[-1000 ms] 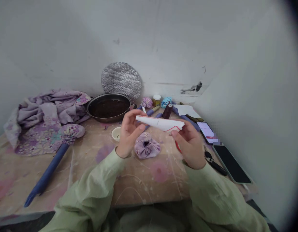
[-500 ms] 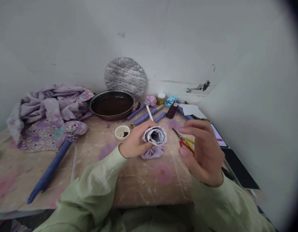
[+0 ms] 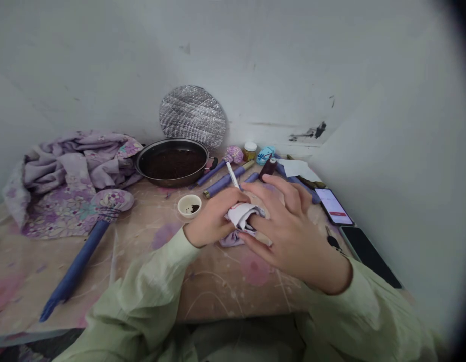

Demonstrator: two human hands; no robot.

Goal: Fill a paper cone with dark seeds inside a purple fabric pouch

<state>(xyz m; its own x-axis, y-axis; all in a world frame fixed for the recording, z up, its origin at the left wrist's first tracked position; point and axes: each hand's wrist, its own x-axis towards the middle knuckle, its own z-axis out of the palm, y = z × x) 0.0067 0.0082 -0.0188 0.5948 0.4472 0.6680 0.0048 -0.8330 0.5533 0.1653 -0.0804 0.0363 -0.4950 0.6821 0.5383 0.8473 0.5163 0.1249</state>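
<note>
My left hand (image 3: 214, 218) is closed around a rolled pale lilac cloth (image 3: 241, 214), whose open end faces right. A gathered purple part (image 3: 230, 240) shows beneath it. My right hand (image 3: 289, 226) is against the roll with its fingers spread. One of its fingers pokes into the opening, while the thumb lies near the lower rim. What that fingertip touches inside is hidden. Just beyond the left hand lie a white pen (image 3: 233, 176) and a small white bowl (image 3: 189, 205) with dark bits in it.
A wide dark pan (image 3: 172, 163) of brown liquid stands at the back, with flowered cloth (image 3: 63, 186) to its left. A blue-wrapped stick with a cloth head (image 3: 80, 269) lies at left. Thread (image 3: 268, 168), a jar (image 3: 249, 151) and phones (image 3: 334, 207) are on the right.
My right hand has moved left onto the roll, and one finger has gone into its opening. The roll has tipped to face right. The red-and-yellow-handled tool is now hidden.
</note>
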